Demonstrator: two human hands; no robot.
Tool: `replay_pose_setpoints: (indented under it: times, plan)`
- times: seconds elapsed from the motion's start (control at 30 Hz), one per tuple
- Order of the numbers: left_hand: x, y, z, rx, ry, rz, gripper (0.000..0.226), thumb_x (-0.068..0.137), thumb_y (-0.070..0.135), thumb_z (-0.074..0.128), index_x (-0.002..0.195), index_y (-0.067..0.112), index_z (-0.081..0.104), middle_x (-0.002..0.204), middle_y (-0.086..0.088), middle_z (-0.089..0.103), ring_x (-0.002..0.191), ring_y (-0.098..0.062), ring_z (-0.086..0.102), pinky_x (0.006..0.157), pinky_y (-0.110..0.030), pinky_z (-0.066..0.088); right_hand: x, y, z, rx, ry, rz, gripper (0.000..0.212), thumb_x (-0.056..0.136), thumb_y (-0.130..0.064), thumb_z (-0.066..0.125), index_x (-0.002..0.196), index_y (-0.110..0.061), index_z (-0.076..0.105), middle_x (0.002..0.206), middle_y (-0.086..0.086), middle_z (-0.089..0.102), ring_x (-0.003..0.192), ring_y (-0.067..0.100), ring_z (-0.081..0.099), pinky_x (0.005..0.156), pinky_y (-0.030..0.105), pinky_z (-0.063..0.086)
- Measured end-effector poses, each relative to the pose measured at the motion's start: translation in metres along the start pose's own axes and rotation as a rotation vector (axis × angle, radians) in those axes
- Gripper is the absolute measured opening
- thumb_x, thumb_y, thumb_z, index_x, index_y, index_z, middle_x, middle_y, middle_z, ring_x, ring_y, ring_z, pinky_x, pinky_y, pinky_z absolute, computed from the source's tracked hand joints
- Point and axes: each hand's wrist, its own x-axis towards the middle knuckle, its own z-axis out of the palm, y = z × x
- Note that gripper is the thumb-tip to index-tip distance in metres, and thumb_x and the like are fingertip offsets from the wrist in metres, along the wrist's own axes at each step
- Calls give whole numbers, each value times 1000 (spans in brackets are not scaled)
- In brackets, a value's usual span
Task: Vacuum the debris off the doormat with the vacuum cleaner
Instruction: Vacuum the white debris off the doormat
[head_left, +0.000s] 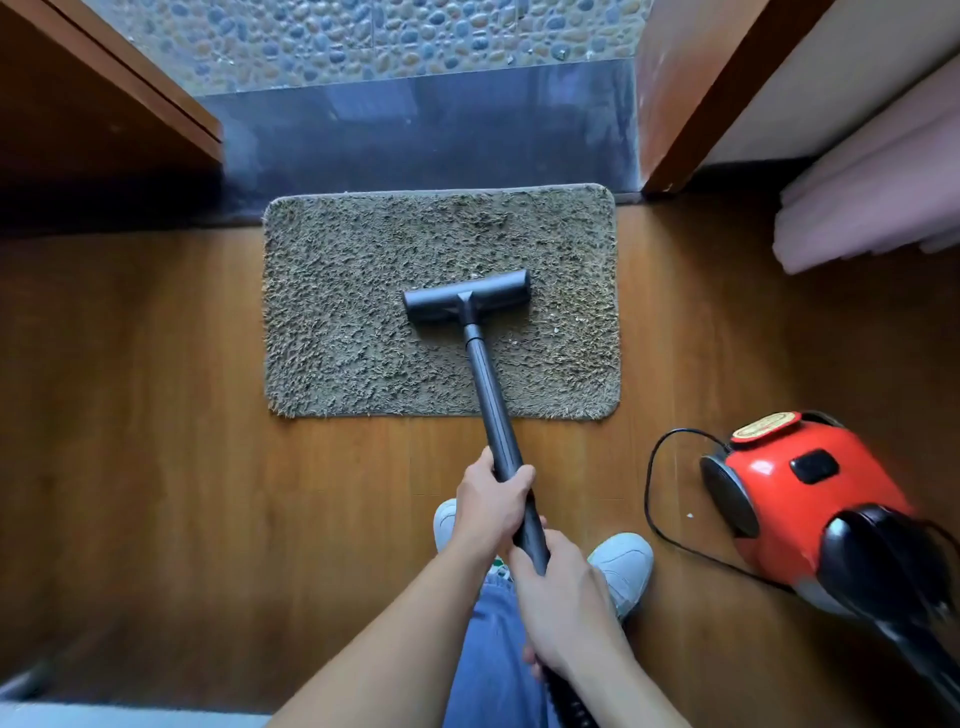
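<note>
Head view, single entry.

- Doormat (337, 291): shaggy, grey-brown, rectangular with rounded corners. It lies flat on the wooden floor (156, 467), its far edge against the grey stone threshold (426, 130). Pebble paving (363, 36) lies beyond.
- Debris (556, 330): a few small pale specks on the pile, just right of the floor head.
- Floor head (467, 304): dark grey, T-shaped, resting on the mat a little right of centre.
- Wand (493, 410): dark grey tube running from the head across the mat's near edge to the hands.
- Left hand (491, 501): fingers wrapped round the wand, the farther grip.
- Right hand (563, 608): fingers wrapped round the wand just behind the left.
- Canister (789, 499): red vacuum body with black fittings, on the floor to the right, apart from the mat.
- Power cord (649, 493): black, looping on the floor beside the canister.
- White shoes (626, 566) and blue jeans (488, 649): beneath the hands.
- Wooden door frames (691, 104): either side of the threshold.
- Pink fabric (872, 197): far right.
</note>
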Motion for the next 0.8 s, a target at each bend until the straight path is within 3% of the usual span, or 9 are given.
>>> replay_pose_setpoints:
  times: [0.07,0.13,0.23,0.33,0.43,0.5,0.57,0.67,0.8]
  plan:
    - [-12,-15,0,6,-3,-7,20,80,28,63,82,15,47,68,-5,55,67,-43,71,67,-55,60,-8,14,13,-31,-8,10,47,91,-62,40,129,-38,51,94,-2,68,77,31,74,77,42,62]
    - [-22,-24,1,29,-6,-11,21,82,27,62,84,13,46,69,-5,55,66,-42,70,65,-53,60,-14,23,21,-37,-10,22,51,89,-64,40,135,-43,48,98,-4,67,85,32,73,83,41,59]
    - [-24,-28,0,43,-4,-20,23,87,22,61,92,5,46,70,-6,55,57,-36,72,58,-43,59,-17,27,27,-24,-2,45,60,78,-74,31,132,-50,44,96,-4,67,82,33,73,78,41,61]
    - [-17,-23,-5,85,-10,-4,23,90,21,60,97,4,47,71,-6,56,56,-32,72,55,-38,57,-10,23,33,-2,15,38,65,68,-78,25,120,-46,48,89,-1,70,78,33,74,73,44,63]
    - [0,-13,-14,142,7,40,19,87,29,61,95,14,53,73,-6,64,60,-27,74,64,-43,62,-2,5,32,32,36,3,55,75,-74,32,114,-40,51,85,4,70,75,35,74,71,50,63]
    - [16,0,-20,154,6,59,17,84,31,62,91,18,54,74,-4,67,60,-26,74,69,-46,62,9,-12,28,49,40,-21,44,88,-63,40,111,-28,54,76,6,69,63,31,73,68,50,63]
    - [36,14,-26,140,15,73,17,81,33,63,88,20,55,75,-4,67,63,-29,75,71,-49,63,23,-31,24,58,51,-43,34,94,-52,42,106,-23,56,73,6,69,53,27,72,64,46,63]
    - [57,36,-34,123,18,100,21,75,35,65,85,19,57,75,-6,66,68,-33,75,73,-52,62,37,-56,16,111,34,-39,28,98,-45,43,96,-20,56,76,9,69,43,26,69,46,31,55]
    - [60,47,-37,115,3,95,21,74,34,65,86,18,57,76,-7,66,70,-35,75,74,-53,62,37,-66,12,154,25,-33,28,100,-42,45,94,-18,55,71,6,65,41,25,68,39,25,46]
